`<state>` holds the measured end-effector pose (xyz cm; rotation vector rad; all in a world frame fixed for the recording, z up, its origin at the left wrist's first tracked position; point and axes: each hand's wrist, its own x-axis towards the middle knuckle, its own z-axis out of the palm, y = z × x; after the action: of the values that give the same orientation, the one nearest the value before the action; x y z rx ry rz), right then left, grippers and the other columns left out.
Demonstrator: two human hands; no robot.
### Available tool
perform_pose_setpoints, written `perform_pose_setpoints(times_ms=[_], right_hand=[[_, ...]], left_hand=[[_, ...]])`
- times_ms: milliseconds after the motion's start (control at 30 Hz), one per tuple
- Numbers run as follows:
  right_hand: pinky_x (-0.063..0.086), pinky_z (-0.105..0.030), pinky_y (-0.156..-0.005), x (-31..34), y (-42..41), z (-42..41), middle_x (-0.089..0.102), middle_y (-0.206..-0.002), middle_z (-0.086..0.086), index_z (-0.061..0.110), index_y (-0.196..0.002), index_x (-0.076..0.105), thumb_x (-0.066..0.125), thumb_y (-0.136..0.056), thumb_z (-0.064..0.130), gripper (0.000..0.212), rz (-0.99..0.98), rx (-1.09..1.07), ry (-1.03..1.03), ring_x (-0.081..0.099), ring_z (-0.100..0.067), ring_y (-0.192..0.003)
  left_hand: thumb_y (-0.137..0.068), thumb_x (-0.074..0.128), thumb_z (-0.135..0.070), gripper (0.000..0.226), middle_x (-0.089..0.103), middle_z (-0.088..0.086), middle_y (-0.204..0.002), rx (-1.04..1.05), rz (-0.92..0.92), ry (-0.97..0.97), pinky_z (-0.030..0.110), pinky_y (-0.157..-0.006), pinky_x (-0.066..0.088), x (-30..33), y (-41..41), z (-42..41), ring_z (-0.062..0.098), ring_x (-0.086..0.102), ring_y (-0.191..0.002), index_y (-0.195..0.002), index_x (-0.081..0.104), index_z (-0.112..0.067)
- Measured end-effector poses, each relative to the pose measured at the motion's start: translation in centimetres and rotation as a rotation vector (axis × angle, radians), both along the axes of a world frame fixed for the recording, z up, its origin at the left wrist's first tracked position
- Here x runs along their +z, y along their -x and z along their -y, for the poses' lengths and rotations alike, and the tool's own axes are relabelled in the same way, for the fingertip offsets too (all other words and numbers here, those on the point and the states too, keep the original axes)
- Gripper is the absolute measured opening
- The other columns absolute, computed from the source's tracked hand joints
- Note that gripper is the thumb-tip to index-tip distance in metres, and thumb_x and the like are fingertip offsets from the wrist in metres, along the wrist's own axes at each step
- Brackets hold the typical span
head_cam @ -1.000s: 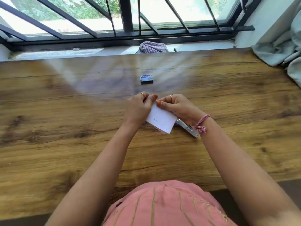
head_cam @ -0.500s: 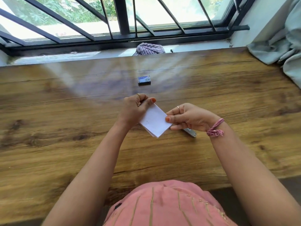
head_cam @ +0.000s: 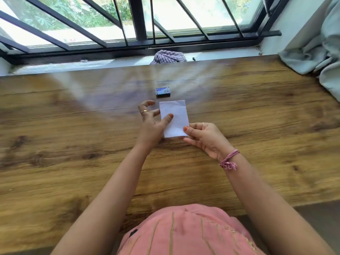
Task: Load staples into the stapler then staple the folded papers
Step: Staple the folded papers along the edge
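Note:
The white folded papers lie lengthwise on the wooden table, just in front of a small blue staple box. My right hand pinches their near right corner between thumb and fingers. My left hand has its fingers spread apart at the papers' left edge, with only the thumb resting on top of the sheet. No stapler shows in this view; the spot where it lay is covered by my right hand and wrist.
A checked cloth lies on the window sill behind the table's far edge, below a barred window. A pale grey curtain bunches onto the table's far right corner. My pink garment fills the near edge.
The papers went from tilted and held up between both hands to flat and square on the table. My left hand's fingers spread open. My right hand slid to the near right corner.

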<state>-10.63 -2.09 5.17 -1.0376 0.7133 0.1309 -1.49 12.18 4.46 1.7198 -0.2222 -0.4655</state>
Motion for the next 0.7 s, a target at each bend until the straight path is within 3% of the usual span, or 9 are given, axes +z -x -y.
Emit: perform_pose_setpoints(times_ms=[100,233,333,400,433,533,700], right_hand=[[0.058,-0.019,-0.062,-0.3,0.1,-0.7,0.066,-0.088,-0.009,-0.007,-0.103,0.06,0.063,-0.086,0.003,0.019,0.009,-0.016,0.041,0.066,-0.009,-0.067],[0.058,-0.02,-0.06,0.1,0.7,-0.2,0.069,-0.09,-0.011,-0.001,-0.1,0.064,0.064,-0.087,0.014,0.02,0.028,0.059,0.254,0.066,-0.011,-0.071],[0.056,-0.023,-0.062,-0.2,1.8,2.8,0.071,-0.087,-0.006,0.01,-0.097,0.068,0.064,-0.088,0.028,0.021,0.009,0.06,0.758,0.066,-0.011,-0.069],[0.052,-0.025,-0.074,-0.8,2.8,4.8,0.067,-0.092,0.0,0.02,-0.105,0.065,0.069,-0.082,0.038,0.03,-0.097,0.23,1.105,0.062,-0.01,-0.077],[0.047,-0.023,-0.078,-1.1,3.3,5.3,0.063,-0.098,0.001,0.022,-0.113,0.061,0.073,-0.077,0.041,0.043,-0.159,0.357,1.172,0.059,-0.009,-0.079],[0.039,-0.017,-0.085,-2.2,4.2,4.7,0.05,-0.108,0.002,0.021,-0.128,0.05,0.083,-0.064,0.041,0.074,-0.226,0.559,1.125,0.051,-0.006,-0.087],[0.04,-0.02,-0.084,-4.0,3.9,3.6,0.05,-0.102,0.002,0.018,-0.127,0.054,0.077,-0.074,0.029,0.058,-0.203,0.475,1.268,0.048,-0.008,-0.084]], left_hand=[[-0.087,0.064,-0.009,0.027,0.063,0.006,-0.103,-0.062,-0.039,0.056,0.028,-0.062,0.054,-0.9,1.3,-0.2,0.008,0.063,-0.071,-0.109,0.054,-0.02],[-0.087,0.064,-0.006,0.028,0.065,0.007,-0.116,-0.048,-0.229,0.133,0.035,-0.079,0.056,-1.3,1.1,-0.7,0.018,0.065,-0.09,-0.107,0.065,-0.026],[-0.089,0.06,-0.003,0.032,0.063,0.001,-0.118,-0.069,-0.227,0.11,0.032,-0.08,0.054,-1.1,0.1,-1.2,0.014,0.062,-0.088,-0.111,0.064,-0.026],[-0.091,0.057,-0.003,0.033,0.062,-0.002,-0.115,-0.108,-0.242,0.096,0.032,-0.076,0.053,-0.9,-0.6,-1.5,0.013,0.06,-0.082,-0.116,0.063,-0.024],[-0.092,0.055,-0.003,0.034,0.062,-0.003,-0.114,-0.135,-0.254,0.091,0.029,-0.073,0.053,-0.8,-0.8,-1.7,0.012,0.06,-0.079,-0.117,0.063,-0.024],[-0.093,0.052,-0.003,0.035,0.06,-0.001,-0.116,-0.22,-0.264,0.055,0.025,-0.072,0.054,-0.6,-1.4,-1.6,0.009,0.06,-0.078,-0.119,0.061,-0.026],[-0.092,0.053,0.001,0.043,0.059,-0.004,-0.112,-0.302,-0.325,0.125,0.024,-0.074,0.055,0.3,-1.6,-1.6,0.008,0.061,-0.08,-0.129,0.054,-0.02]])
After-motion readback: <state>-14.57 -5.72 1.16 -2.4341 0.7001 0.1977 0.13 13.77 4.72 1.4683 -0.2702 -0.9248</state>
